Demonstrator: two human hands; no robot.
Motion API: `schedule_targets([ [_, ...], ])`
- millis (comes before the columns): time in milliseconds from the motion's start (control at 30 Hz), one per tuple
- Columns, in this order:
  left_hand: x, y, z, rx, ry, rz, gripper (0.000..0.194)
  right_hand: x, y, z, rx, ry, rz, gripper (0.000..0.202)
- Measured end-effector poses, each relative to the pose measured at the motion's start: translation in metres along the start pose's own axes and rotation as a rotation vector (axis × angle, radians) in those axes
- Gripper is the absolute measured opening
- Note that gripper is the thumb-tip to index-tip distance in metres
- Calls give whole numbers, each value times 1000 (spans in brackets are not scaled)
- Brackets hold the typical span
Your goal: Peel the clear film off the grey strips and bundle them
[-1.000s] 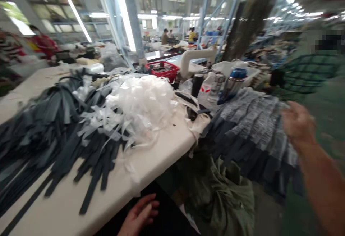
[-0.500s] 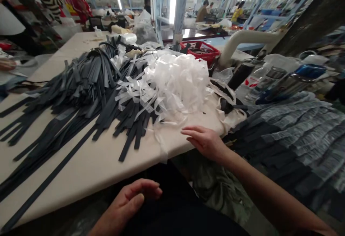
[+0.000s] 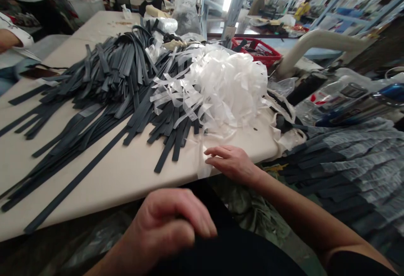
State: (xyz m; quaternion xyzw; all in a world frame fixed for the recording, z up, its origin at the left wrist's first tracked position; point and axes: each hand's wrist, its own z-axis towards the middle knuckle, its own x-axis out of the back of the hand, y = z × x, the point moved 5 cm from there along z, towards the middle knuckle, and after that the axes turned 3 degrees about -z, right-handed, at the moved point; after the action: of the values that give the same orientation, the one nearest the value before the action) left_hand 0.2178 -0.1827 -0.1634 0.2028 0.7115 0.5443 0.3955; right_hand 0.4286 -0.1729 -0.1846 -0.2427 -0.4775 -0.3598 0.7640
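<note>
My right hand (image 3: 232,163) is over the table's front edge, fingers stretched out and slightly apart. Its fingertips are beside a clear plastic strip (image 3: 203,170) that hangs at the edge; whether they touch it I cannot tell. Above my lap is my left hand (image 3: 173,221), fingers curved and thumb apart from them, with nothing visible in it. A heap of white translucent strips (image 3: 232,84) lies on the pale table (image 3: 126,189) beyond my right hand. Dark grey fabric strips (image 3: 116,67) are piled to its left, several fanned toward me, one long strip (image 3: 75,181) reaching the front left.
Behind the white heap stands a red basket (image 3: 268,53). At the right are a clear bottle (image 3: 334,93), a blue-capped flask (image 3: 388,95) and layered grey strips (image 3: 356,162). A thick pale pipe (image 3: 315,42) rises there. A co-worker's arm (image 3: 12,38) shows at the left.
My left hand has risen closer to the camera. My right hand has come nearer the clear strip at the table edge. The whole view has shifted, with the table appearing farther right and higher.
</note>
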Motion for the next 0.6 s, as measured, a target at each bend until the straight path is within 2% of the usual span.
schedule_targets([
  [67,15,-20,19,-6,232,-97,27,11,-4,-7,-50,154,140,18],
  [100,19,-33,30,26,281,-165,32,16,-7,-10,-81,215,216,17],
  [133,20,-47,41,87,296,-258,39,20,-11,-13,-112,264,285,16],
  [200,12,-71,61,227,239,-472,50,25,-21,-16,-161,331,399,16],
  [267,0,-82,75,301,152,-635,51,27,-32,-19,-195,372,490,16],
  [367,-8,-77,91,239,161,-729,43,21,-44,-26,-246,396,597,17],
  [500,0,-63,101,100,285,-663,28,4,-43,-44,-225,327,606,20],
  [533,3,-61,102,75,302,-623,27,0,-37,-48,-267,321,604,20],
  [600,8,-57,104,24,321,-510,27,-6,-18,-54,-469,323,694,18],
])
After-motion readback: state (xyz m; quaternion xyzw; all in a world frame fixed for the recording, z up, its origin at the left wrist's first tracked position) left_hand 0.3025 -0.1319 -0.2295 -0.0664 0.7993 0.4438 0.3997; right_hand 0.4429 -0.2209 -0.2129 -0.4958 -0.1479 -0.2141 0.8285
